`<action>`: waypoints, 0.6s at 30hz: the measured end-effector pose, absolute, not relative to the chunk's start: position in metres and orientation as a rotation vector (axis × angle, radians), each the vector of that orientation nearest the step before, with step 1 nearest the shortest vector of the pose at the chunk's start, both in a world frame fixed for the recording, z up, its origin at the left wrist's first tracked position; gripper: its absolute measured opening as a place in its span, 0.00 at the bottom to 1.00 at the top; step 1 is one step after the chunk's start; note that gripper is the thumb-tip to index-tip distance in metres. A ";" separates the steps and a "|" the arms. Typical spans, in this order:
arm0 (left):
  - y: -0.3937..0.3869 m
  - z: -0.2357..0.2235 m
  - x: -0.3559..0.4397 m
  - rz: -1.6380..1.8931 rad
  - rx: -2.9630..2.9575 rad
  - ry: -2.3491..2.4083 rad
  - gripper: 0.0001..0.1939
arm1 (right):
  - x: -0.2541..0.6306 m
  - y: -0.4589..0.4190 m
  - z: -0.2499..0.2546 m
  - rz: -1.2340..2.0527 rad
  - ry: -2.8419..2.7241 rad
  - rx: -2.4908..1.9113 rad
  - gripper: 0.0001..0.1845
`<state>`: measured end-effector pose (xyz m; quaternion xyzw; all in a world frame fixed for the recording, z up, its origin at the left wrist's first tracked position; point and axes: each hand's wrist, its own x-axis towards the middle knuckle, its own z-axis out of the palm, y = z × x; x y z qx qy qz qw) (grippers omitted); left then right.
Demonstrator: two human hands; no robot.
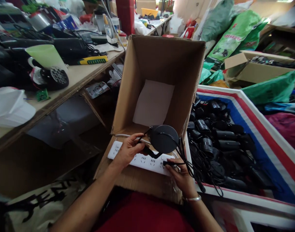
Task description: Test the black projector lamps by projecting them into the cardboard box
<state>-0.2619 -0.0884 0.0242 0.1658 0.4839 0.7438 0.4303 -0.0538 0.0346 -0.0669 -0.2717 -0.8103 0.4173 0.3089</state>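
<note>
My left hand (130, 149) is closed around the slim dark part of a black device (164, 139) with a round, flat-looking body, held above a white power strip (144, 161). Black cords trail from the device toward the right. At the right end of the strip, my right hand (182, 177) pinches a black plug (167, 163) against the last socket. Whether its pins are fully in is hidden. The strip lies on a cardboard flap, in front of an open cardboard box (123, 87) with a pale sheet (154, 103) inside.
To the right, a white-rimmed bin (263, 119) holds many black devices (224, 141) and tangled cords. A cluttered workbench (82, 72) on the left carries a green cup (47, 56), a yellow-green cutter (93, 60) and a white container (12, 108). Bags and a parts box (256, 72) stand behind the bin.
</note>
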 end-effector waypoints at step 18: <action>-0.092 0.017 -0.264 1.892 0.397 1.147 0.17 | -0.066 0.043 -0.045 0.946 -2.326 -0.603 0.09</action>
